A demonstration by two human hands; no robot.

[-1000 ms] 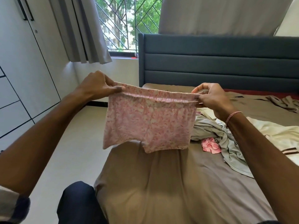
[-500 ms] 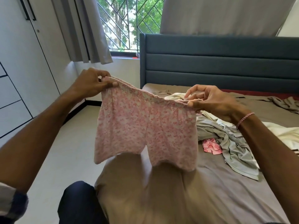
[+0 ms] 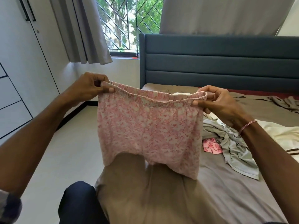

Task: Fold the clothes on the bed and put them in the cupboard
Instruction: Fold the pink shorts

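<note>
Pink printed fabric, light and limp: shorts hang mid-air at 12 o'clock over the near corner of the bed, my left hand and right hand each pinching a waistband end in the fingers, elastic corners being the best hold, I'd say.

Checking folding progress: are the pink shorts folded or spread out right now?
Spread out, unfolded. The left hand and right hand pinch the waistband ends, and the pink shorts hang flat above the bed.
</note>
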